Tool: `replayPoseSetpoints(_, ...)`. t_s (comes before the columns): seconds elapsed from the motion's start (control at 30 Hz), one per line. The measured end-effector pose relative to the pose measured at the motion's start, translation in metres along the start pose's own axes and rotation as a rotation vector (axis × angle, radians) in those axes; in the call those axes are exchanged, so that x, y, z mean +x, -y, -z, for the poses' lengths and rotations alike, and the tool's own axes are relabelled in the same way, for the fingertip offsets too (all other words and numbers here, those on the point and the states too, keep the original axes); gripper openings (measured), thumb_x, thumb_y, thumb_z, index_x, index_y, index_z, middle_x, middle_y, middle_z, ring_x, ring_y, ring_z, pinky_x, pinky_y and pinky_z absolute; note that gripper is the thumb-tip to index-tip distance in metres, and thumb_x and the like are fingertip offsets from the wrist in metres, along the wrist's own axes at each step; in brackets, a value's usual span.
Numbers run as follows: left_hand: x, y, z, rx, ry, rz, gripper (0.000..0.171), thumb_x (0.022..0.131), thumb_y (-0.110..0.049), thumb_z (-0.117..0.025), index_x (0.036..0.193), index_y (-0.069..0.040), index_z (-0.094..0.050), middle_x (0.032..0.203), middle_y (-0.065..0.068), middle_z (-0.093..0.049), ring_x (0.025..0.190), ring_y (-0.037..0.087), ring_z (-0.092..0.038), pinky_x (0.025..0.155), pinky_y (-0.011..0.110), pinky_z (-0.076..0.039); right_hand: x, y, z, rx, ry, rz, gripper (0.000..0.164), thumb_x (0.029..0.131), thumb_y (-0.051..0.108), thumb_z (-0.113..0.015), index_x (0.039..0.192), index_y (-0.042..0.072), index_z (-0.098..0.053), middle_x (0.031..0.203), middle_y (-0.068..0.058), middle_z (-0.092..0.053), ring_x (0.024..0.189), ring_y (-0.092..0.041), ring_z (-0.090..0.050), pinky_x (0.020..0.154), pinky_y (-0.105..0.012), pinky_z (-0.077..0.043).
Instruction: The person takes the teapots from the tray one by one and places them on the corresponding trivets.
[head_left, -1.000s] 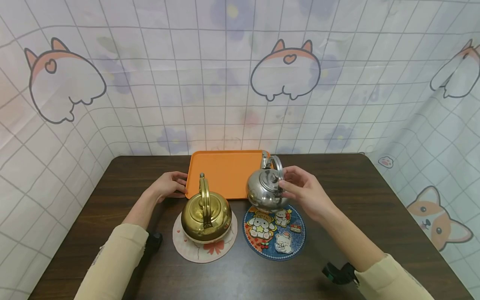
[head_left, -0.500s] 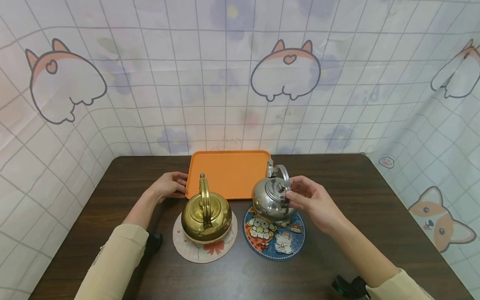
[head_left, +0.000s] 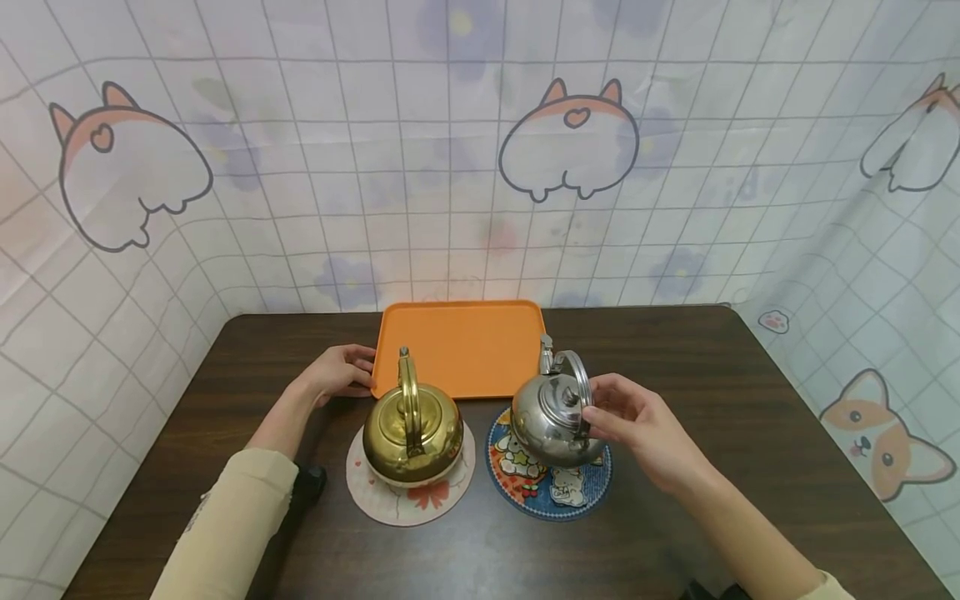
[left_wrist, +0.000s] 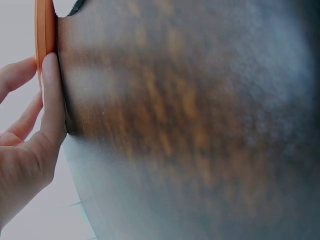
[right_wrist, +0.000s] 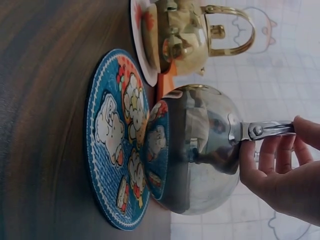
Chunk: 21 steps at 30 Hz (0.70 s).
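Note:
My right hand (head_left: 651,433) grips the hoop handle of a silver kettle (right_wrist: 205,150), thumb on one side and curled fingers on the other. The kettle is over a round blue mat (right_wrist: 102,165) with cartoon figures; whether its base touches the mat I cannot tell. At the left edge of an orange tray (head_left: 465,350), my left hand (head_left: 337,372) rests its fingertips against the rim; in the left wrist view a finger and the thumb touch the tray's side (left_wrist: 45,30). A gold kettle (head_left: 412,433) stands just in front of the tray, on a round pink mat (head_left: 375,504).
The dark wooden table (head_left: 697,358) carries everything. Behind it and at both sides hangs a white checked curtain (head_left: 450,208) with cartoon dogs. The gold kettle stands to the left of the silver one, with both spouts pointing towards the back.
My right hand has brought the silver kettle nearer to me and a little rightward, from the tray's front right corner to over the blue mat. The left hand has stayed at the tray.

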<state>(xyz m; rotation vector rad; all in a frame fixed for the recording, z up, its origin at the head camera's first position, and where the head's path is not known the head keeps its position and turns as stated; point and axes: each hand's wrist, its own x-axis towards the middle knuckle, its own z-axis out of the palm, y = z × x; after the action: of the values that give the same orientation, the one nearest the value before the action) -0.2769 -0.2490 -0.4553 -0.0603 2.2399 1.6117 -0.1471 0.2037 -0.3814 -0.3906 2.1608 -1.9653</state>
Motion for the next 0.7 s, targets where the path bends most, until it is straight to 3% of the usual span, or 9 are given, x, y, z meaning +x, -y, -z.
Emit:
replayPoseSetpoints(0.43,-0.001,0.001,0.003,0.002,-0.003,-0.003,0.064,0.091,0.01,-0.067,0.15,0.009,-0.041,0.126,0.027,-0.055,0.095,0.026,-0.069,0.086,0.042,-0.061,-0.009,-0.016,-0.006,0.013,0.057,0.052,0.031,0.1,0.002,-0.064,0.125,-0.013,-0.054,0.109,-0.015,-0.063,0.098,-0.018,-0.064,0.085,-0.035,-0.06)
replayPoseSetpoints(0.7,-0.003,0.004,0.004,0.009,0.014,-0.036,0.064,0.093,0.008,-0.067,0.15,0.01,-0.039,0.126,0.027,-0.055,0.098,0.027,-0.068,0.089,0.043,-0.06,-0.01,-0.02,-0.007,-0.044,0.057,0.044,0.031,0.097,0.003,-0.069,0.124,-0.01,-0.059,0.11,-0.018,-0.063,0.096,-0.022,-0.066,0.085,-0.033,-0.06)
